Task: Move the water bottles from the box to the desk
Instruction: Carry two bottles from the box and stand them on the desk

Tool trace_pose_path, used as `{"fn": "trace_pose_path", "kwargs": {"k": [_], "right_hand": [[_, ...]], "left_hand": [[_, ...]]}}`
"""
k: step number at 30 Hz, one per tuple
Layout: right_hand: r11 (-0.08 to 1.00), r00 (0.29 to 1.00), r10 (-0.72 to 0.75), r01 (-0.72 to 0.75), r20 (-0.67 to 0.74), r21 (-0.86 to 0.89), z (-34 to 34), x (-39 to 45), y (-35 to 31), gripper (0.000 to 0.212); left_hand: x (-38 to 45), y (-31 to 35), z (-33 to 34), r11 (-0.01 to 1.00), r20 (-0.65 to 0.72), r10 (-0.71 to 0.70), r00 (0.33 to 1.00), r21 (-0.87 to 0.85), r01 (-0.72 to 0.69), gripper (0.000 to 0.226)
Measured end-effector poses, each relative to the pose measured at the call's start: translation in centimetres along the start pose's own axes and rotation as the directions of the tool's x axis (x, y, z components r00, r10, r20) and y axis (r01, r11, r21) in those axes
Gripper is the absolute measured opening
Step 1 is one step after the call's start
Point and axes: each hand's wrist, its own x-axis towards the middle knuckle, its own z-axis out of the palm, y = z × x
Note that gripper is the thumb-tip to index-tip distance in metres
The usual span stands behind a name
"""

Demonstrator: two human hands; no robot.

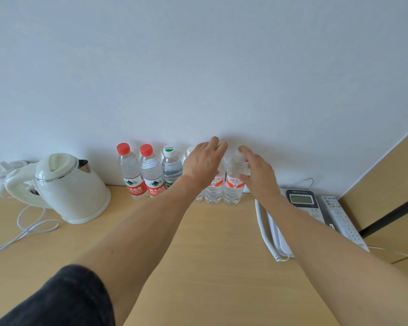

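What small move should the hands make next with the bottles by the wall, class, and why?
Probably let go and draw both hands back. The right hand touches the end bottle, and the left hand hovers over the one beside it. Both bottles stand upright on the desk, in line with the red-capped bottles, so they look placed.

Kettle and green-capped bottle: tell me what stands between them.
In the head view, two red-capped bottles stand upright side by side on the desk between the kettle and the green-capped bottle, against the wall.
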Motion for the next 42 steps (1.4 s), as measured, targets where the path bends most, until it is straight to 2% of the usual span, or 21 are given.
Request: {"fn": "trace_pose_path", "kwargs": {"k": [9,13,21,26,32,42], "right_hand": [[0.999,0.999,0.004,-0.002,0.054,-0.045,-0.6,0.0,-0.3,0.077],[0.993,0.995,0.007,0.005,0.1,-0.119,-1.3,-0.2,-0.8,0.085],[0.985,0.985,0.054,-0.025,0.166,-0.172,-3.4,-0.2,-2.0,0.092],[0.987,0.983,0.125,-0.11,0.136,-0.113,-5.0,-0.1,-2.5,0.076],[0.963,0.976,0.216,-0.207,0.033,-0.171,-6.8,-0.5,-3.2,0.051],[0.861,0.898,0.437,-0.434,-0.05,-0.264,-12.2,-4.6,-1.9,0.048]], "left_hand": [[0.1,0.1,0.7,0.996,-0.003,-0.055,0.998,0.07,0.055,0.066],[-0.1,-0.1,-0.3,0.995,0.074,-0.029,0.997,0.093,0.022,0.062],[0.1,-1.0,-2.1,0.998,0.041,0.019,0.999,0.064,-0.021,0.045],[0.6,-1.5,-3.7,0.993,0.04,-0.019,0.999,0.114,0.014,0.045],[1.5,-0.5,-5.1,0.998,0.033,0.006,0.999,0.06,-0.008,0.048],[3.5,6.0,-5.3,0.997,0.076,0.08,0.994,-0.014,-0.079,0.048]]}}
